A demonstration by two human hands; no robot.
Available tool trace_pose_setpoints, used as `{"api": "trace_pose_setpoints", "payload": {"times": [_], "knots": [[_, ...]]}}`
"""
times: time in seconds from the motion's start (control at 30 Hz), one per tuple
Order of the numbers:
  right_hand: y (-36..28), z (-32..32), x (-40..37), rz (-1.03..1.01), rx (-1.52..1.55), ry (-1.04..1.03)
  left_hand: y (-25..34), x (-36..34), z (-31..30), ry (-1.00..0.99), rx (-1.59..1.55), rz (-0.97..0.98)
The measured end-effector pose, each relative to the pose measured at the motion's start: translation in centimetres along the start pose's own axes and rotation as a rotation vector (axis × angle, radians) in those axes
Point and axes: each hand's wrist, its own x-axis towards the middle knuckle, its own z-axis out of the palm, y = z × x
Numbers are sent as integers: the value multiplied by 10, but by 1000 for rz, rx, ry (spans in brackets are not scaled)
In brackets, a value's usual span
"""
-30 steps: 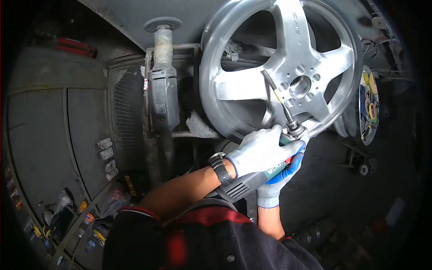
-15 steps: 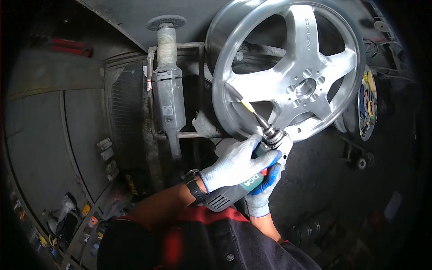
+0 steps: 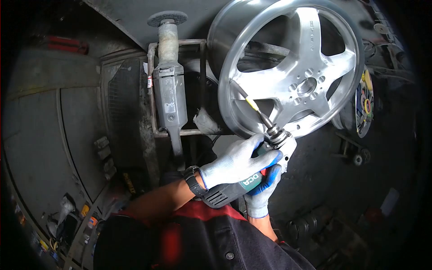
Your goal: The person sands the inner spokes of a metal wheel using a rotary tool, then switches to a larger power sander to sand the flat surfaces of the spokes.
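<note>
My left hand (image 3: 238, 163), in a white glove with blue fingertips, wraps over the front of a green and grey power tool (image 3: 225, 191) marked DCA. From below and to the right, my right hand (image 3: 265, 191), gloved the same way, grips the tool's body. A long thin shaft (image 3: 264, 118) with a yellow band runs from the tool's head up and left. Its dark tip lies at a spoke of a shiny silver wheel rim (image 3: 288, 81), near the rim's left edge; whether it touches is hard to tell.
A large grey grinder (image 3: 171, 96) with a round disc (image 3: 167, 18) rests on a metal frame (image 3: 151, 108) left of the wheel. Colourful discs (image 3: 365, 105) sit at the right. Shelves with small items (image 3: 92, 221) stand at the lower left.
The wheel's left edge and the shaft tip appear slightly farther right in view. The shaft stays over the same spoke area, and both hands keep their hold on the tool.
</note>
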Motion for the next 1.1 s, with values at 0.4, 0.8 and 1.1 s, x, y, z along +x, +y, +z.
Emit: {"api": "trace_pose_setpoints", "payload": {"times": [0.4, 0.8, 1.1], "knots": [[-5, 6, -5, -59, -113, -10, 2, -1, -12, -112, -21, -24], [-7, 21, -9, -85, -71, 72, 11, 1, -19, -163, -78, -35], [-15, 26, -12, -28, -54, 114, 8, 2, -17, -137, -131, 60]]}}
